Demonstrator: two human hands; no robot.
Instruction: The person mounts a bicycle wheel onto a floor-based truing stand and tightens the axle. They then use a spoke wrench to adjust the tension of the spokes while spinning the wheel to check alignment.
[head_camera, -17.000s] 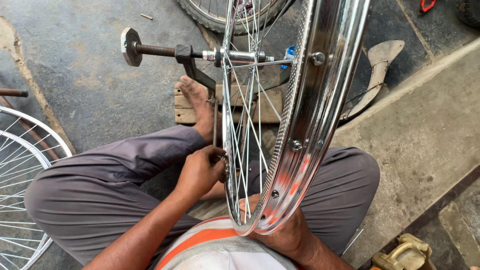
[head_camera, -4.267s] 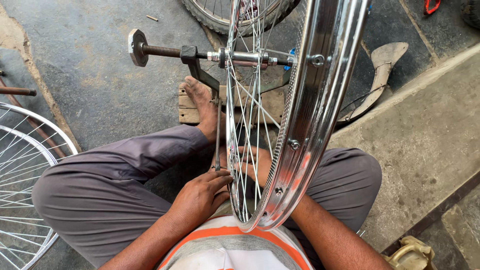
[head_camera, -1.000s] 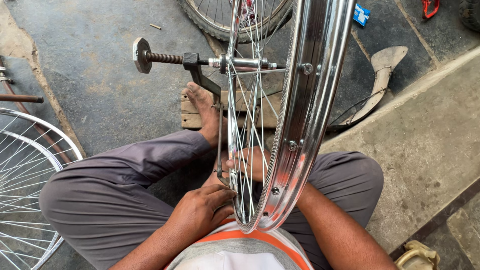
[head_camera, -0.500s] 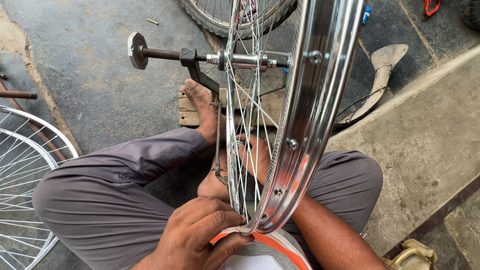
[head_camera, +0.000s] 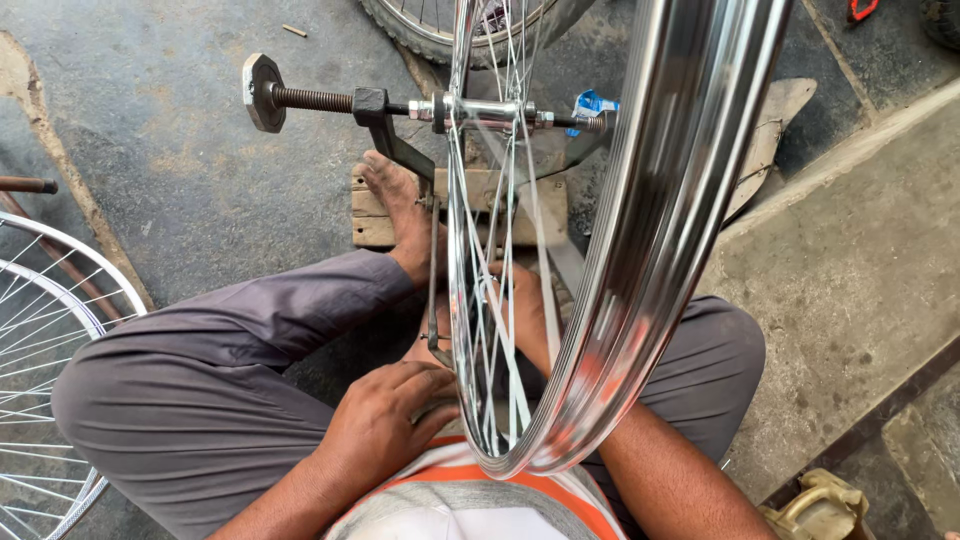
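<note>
A shiny chrome bicycle wheel rim (head_camera: 660, 230) with thin spokes (head_camera: 480, 270) stands upright in a dark metal truing stand (head_camera: 385, 125), its hub axle (head_camera: 490, 108) clamped at the top. My left hand (head_camera: 385, 425) is at the lowest part of the rim, fingers and thumb curled onto a spoke just inside it. My right hand (head_camera: 518, 305) shows only through the spokes on the far side. The rim hides most of it, and its grip cannot be made out. My right forearm (head_camera: 680, 485) passes under the rim.
I sit cross-legged in grey trousers (head_camera: 200, 400), one bare foot (head_camera: 400, 205) on a wooden block (head_camera: 465, 205) at the stand's base. Another spoked wheel (head_camera: 40, 340) lies at the left. A tyred wheel (head_camera: 450, 20) is at the top, a concrete slab (head_camera: 860, 260) at the right.
My left hand has stayed at the bottom of the rim, shifting slightly along the spokes. The view has tilted a little; the wheel and stand stay in place.
</note>
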